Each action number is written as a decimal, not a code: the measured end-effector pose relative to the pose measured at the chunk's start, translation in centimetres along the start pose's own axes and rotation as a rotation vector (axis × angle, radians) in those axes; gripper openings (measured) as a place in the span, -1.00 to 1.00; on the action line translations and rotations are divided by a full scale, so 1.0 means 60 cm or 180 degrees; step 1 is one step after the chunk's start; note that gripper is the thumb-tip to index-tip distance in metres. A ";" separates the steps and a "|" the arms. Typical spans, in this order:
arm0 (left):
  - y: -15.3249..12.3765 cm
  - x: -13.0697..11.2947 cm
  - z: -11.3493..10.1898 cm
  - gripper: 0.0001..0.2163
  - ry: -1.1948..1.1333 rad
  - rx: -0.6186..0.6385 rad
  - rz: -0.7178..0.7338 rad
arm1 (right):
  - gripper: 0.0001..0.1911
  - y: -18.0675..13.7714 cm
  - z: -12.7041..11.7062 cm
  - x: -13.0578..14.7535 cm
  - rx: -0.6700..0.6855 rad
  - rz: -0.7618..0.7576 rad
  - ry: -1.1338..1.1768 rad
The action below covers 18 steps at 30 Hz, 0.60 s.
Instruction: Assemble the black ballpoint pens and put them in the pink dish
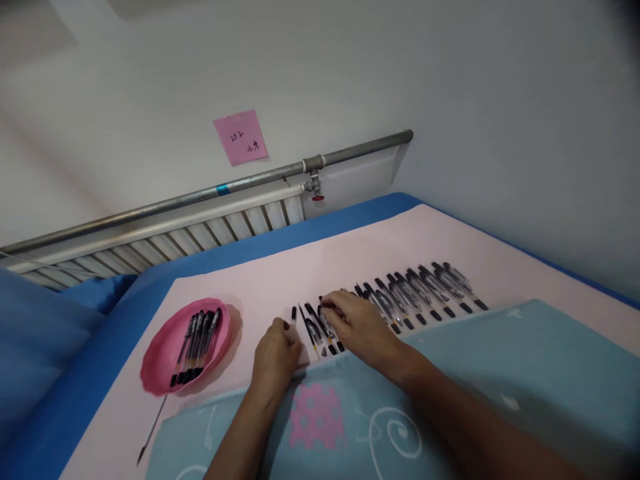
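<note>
My left hand (276, 355) is closed, thumb and fingertips together, above the pink sheet. Just beyond its fingertips shows a small black-ended pen part (294, 313); I cannot tell whether the fingers grip it. My right hand (353, 323) is curled over the row of pen parts, fingers pinched, what they hold hidden. Between the hands lie a thin refill (306, 321) and clear pen parts (313, 331). A long row of disassembled black pens (410, 293) runs off to the right, with black caps (421, 319) along its near side.
A pink scalloped bowl (153, 357) holding several assembled pens (197, 347) stands at left. A loose refill (151, 430) lies below it. Pale blue patterned cloth (500, 373) covers the near side. Behind are a radiator (210, 233), a pipe (270, 175) and a wall note (241, 138).
</note>
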<state>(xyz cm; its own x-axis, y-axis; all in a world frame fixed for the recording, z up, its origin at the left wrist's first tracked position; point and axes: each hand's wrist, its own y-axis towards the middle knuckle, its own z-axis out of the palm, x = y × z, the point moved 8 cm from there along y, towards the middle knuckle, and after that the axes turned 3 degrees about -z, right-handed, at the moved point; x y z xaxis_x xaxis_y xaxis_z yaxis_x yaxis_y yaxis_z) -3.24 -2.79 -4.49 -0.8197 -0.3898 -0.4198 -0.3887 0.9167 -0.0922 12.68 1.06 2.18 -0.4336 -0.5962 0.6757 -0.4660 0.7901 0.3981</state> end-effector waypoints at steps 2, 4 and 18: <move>0.003 0.012 -0.004 -0.77 -0.0310 0.0033 -0.0180 | -0.84 -0.001 0.006 -0.001 0.0084 0.0053 0.0025; 0.004 0.021 -0.005 -0.76 -0.1194 0.0033 -0.0375 | -0.84 -0.004 0.017 -0.002 0.0201 0.0170 0.0120; -0.018 -0.034 0.024 -0.77 -0.4040 0.1002 -0.0177 | -0.84 -0.011 0.052 -0.014 0.0569 0.0466 0.0528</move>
<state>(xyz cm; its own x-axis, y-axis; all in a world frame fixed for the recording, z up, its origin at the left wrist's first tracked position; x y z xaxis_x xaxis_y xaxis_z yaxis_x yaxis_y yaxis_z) -0.55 -2.87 -4.84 0.2266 -0.2323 -0.9459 -0.1531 0.9506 -0.2701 10.95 0.60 -0.57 -0.3810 -0.4345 0.8161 -0.5428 0.8197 0.1831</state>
